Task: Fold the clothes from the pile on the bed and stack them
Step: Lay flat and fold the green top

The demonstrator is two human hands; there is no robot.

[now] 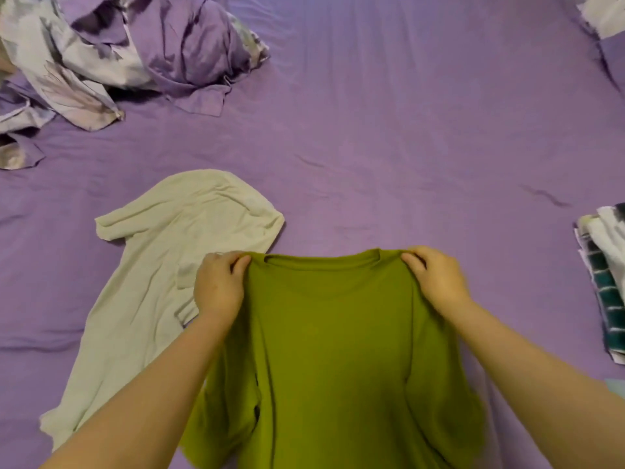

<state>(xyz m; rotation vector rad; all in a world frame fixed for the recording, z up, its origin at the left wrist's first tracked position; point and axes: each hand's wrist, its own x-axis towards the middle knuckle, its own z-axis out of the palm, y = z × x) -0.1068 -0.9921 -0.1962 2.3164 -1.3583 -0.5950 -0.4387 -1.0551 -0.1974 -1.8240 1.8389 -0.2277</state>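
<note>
Purple bed sheet [406, 130], left hand [218, 287], right hand [436, 280] pinching green shirt [334, 350] shoulders

A bedroom in a home: a wide bed covered by a smooth purple cotton sheet [406, 130] fills the view, with a crumpled purple and floral duvet [128, 52] heaped at its far left corner and loose everyday T-shirts, one pale grey-green [152, 265], lying on it.
</note>
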